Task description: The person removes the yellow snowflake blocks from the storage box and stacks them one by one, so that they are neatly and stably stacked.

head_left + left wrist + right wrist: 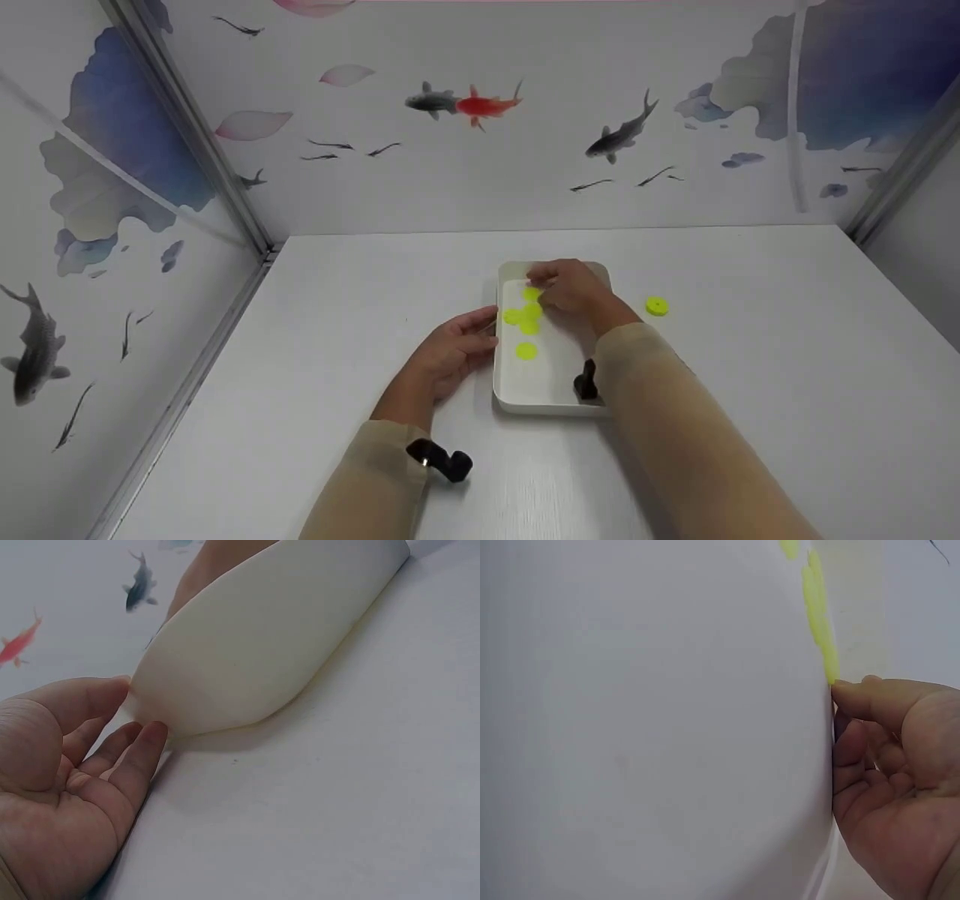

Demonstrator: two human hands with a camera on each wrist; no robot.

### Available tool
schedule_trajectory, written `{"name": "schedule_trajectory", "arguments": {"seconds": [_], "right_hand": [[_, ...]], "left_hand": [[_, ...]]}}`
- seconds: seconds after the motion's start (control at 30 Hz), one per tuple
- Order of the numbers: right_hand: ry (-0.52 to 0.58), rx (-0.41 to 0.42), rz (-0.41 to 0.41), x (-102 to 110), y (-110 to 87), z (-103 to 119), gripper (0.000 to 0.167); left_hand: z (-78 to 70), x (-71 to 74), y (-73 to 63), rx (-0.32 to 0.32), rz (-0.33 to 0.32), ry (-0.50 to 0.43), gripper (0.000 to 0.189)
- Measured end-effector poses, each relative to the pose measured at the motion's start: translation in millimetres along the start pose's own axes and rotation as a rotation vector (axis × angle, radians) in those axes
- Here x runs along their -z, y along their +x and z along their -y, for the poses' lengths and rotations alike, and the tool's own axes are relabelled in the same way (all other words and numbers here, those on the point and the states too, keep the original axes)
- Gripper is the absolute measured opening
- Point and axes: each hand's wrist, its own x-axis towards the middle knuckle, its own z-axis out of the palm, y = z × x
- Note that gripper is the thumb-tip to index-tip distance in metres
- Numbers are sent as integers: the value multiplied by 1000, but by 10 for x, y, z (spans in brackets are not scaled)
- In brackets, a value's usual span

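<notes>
Since the yellow discs (529, 324) lie at seven o'clock from its bent fingers, my right hand (571, 288) is nearer; I can't tell its grip.

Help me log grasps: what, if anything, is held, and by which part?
Left grip touches the left wall of the white tray, no clear hold. Right grip at yellow discs; a hold cannot be told.

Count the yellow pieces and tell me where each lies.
6 visible: one yellow piece right of the tray; inside, one toward the near end, three lined up beyond it, one left of those. The right hand or overlap may hide more.
</notes>
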Motion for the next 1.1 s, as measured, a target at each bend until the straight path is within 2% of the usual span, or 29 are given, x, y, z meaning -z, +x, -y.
{"name": "schedule_trajectory", "arguments": {"seconds": [0.17, 0.5, 0.73, 0.93, 1.1], "right_hand": [[2, -3, 8, -9, 30, 8, 46], [-83, -17, 10, -23, 41, 21, 39], [-135, 49, 25, -17, 14, -4, 37], [-134, 28, 9, -5, -3, 6, 41], [-139, 42, -19, 0, -27, 9, 36]], "left_hand": [[-2, 2, -3, 4, -4, -3, 64], [-23, -13, -25, 11, -10, -11, 64], [-9, 3, -14, 8, -7, -13, 63], [-1, 6, -5, -8, 2, -20, 63], [-3, -2, -11, -4, -4, -31, 62]]}}
